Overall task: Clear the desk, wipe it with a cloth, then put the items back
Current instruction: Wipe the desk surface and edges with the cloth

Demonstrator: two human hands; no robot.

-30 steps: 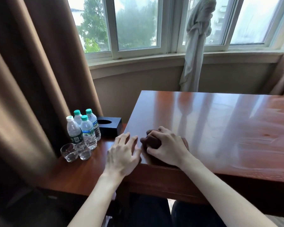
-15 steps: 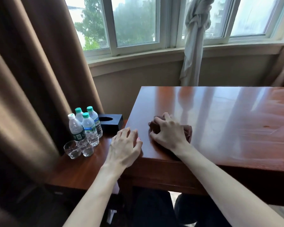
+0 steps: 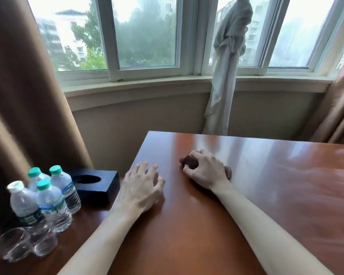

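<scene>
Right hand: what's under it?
A dark brown cloth, bunched under the right hand on the desk. Only bits show: past the fingertips and by the wrist. The rest of it, and the desk surface beneath, are covered.

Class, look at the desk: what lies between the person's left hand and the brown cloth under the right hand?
Only bare desk top: the head view shows nothing between the left hand and the cloth that the right hand grips.
</scene>
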